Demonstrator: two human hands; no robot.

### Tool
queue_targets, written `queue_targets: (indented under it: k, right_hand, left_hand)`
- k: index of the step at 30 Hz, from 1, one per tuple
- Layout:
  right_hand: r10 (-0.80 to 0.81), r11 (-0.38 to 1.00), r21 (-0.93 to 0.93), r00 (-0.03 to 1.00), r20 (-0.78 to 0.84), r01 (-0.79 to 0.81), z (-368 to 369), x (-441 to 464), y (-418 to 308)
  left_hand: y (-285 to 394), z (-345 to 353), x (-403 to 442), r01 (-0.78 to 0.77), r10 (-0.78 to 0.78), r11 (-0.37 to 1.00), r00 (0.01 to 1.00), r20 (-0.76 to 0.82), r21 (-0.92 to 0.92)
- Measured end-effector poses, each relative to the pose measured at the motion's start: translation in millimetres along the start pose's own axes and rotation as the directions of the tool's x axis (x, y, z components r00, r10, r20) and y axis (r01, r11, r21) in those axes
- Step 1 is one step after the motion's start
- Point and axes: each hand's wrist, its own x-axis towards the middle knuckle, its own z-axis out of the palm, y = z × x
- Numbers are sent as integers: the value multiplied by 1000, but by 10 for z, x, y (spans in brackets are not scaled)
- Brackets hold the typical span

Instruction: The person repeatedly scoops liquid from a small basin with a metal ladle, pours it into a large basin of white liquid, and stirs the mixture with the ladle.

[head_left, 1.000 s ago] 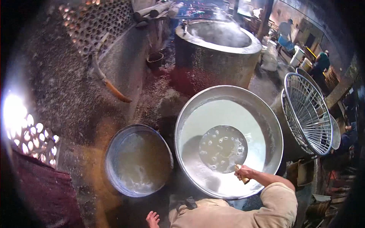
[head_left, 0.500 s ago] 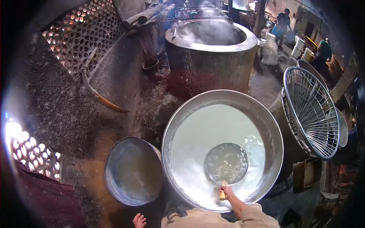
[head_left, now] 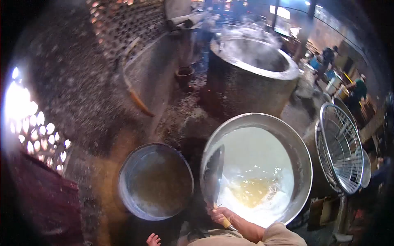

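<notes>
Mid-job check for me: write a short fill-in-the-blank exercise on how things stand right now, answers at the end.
1. The right hand grips the ladle by its ____.
2. The left hand visibly holds ____.
3. In the picture, the tub stands to the ____ of the pan.

Missing words: handle; nothing; left.

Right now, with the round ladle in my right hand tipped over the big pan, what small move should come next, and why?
I'd probably level the ladle and lower it into the pale liquid: your right hand holds it tilted nearly on edge at the left side of the big pan, and the liquid's surface beside it looks rippled and yellowish.
</notes>
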Motion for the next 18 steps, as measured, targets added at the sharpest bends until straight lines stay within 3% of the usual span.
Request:
queue_targets:
  k: [1,2,3,4,5,6,7,8,9,10,12,14,15,18]
  right_hand:
    - [-57,976,-219,975,-215,9,239,194,10]
    - [-100,904,-424,940,-325,-51,306,429,-34]
    - [-151,789,-598,898,-413,-143,300,690,-79]
    - [-164,705,-689,907,-387,-167,199,950,-206]
    - [-349,555,-810,830,-434,-190,-72,1270,-365]
    - [-552,337,-888,698,-456,-313,349,1636,-356]
    - [-568,124,-845,661,-490,-520,344,1958,-537]
    - [-700,79,-919,634,-327,-387,74,2283,-735]
    - [-689,89,-986,707,-161,-138,190,2561,-773]
    - [-797,-175,-916,598,-84,-361,-228,2821,-1104]
    - [-884,231,-950,362,-295,-211,-626,3204,-1545]
    - [-951,-22,-821,266,-159,-570,-909,3398,-1771]
    - [-971,-55,-844,227,-80,-534,-1219,3502,-1840]
    - [-965,-66,-754,235,-119,-653,-2064,3448,-1647]
  left_hand:
    - [-159,-134,242,95,-102,988,994,-51,-120]
    - [-394,-302,442,187,-216,950,972,-95,-248]
    - [-554,-471,459,59,-46,941,998,46,-333]
    - [-759,-527,480,29,-73,931,992,-106,-365]
    - [-727,-523,412,0,-106,924,960,-258,-381]
    - [-642,-635,289,25,-121,919,968,-220,-393]
    - [-555,-761,219,45,-127,915,976,-179,-402]
    - [-521,-865,160,66,-159,907,968,-193,-415]
    - [-632,-1010,128,63,-164,912,961,-221,-406]
    - [-724,-1122,111,59,-165,919,956,-243,-391]
    - [-807,-1306,-32,138,-273,902,916,-294,-409]
    - [-875,-1463,-170,209,-361,885,873,-328,-417]
    - [-939,-1529,-229,242,-416,868,831,-369,-433]
    - [-1135,-1699,-406,350,-536,821,744,-400,-450]
